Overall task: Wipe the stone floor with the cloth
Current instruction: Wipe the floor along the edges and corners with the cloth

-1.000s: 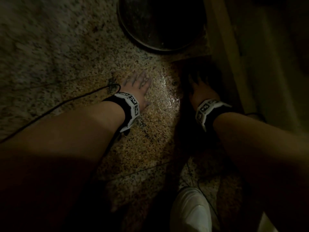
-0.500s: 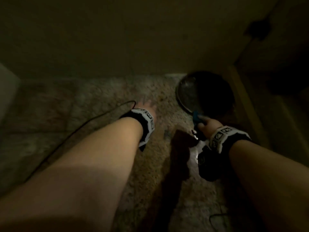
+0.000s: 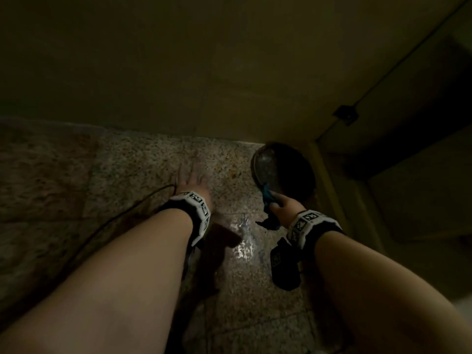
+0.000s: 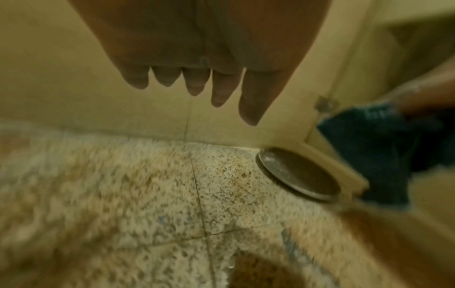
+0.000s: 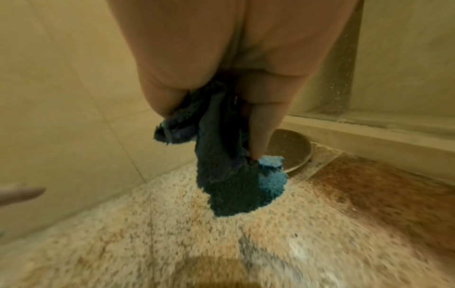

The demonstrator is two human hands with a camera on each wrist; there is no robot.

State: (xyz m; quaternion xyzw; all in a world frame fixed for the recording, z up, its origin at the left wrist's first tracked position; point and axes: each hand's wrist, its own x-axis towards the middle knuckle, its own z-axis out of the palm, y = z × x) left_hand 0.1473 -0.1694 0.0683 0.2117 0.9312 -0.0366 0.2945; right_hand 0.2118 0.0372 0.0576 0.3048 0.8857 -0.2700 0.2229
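while the right hand gripped the blue cloth, the left hand was spread out with nothing in it.

as seen from the right wrist, the fingers and thumb were curled round the bunched top of the cloth, and its loose end hung down just in front of the round metal pan; whether it touched the speckled stone floor could not be told. the pan sat on the floor in the corner where the pale wall met a low ledge. to the left of the pan, the left hand's fingers were straight and relaxed. a wet, shiny patch lay on the floor nearer the person than the pan, between the two wrists.
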